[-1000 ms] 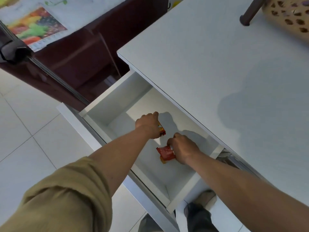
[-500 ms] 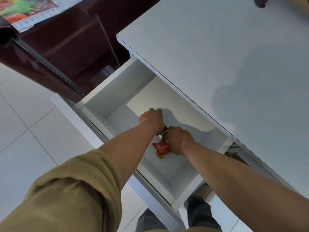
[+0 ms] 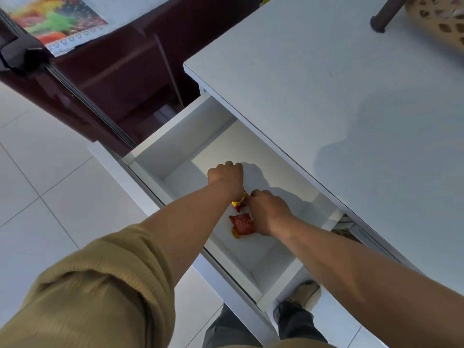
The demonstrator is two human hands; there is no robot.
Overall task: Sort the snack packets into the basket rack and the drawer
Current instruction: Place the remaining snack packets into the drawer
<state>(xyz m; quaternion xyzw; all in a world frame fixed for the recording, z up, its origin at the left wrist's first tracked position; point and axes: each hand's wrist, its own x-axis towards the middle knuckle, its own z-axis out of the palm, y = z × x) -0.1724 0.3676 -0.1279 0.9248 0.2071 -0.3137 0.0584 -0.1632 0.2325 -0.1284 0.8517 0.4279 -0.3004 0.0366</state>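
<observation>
Since a second ago my two hands have drawn together over the floor of the open drawer (image 3: 175, 139), and the basket rack (image 3: 442, 23) is back at the far right corner of the white desk (image 3: 326, 96). The left hand (image 3: 226, 177) is curled knuckles-up, clamped over a gold-edged snack packet (image 3: 239, 201) whose crinkled end pokes out beneath the wrist. The right hand (image 3: 266, 212) sits just beside it, nearly touching, with its fingertips bent at that same packet end; I cannot tell whether they pinch it. A red snack packet (image 3: 241, 223) lies flat on the drawer floor near the front wall, toward the right end, its right edge tucked under the heel of the right hand. An olive sleeve (image 3: 88, 285) is pushed up my left arm. A dark maroon cabinet (image 3: 113, 71) stands beyond the drawer's left end, with a fruit-picture calendar (image 3: 55, 21) on it. One foot (image 3: 301, 295) shows on the pale floor tiles (image 3: 50, 172) below the drawer.
</observation>
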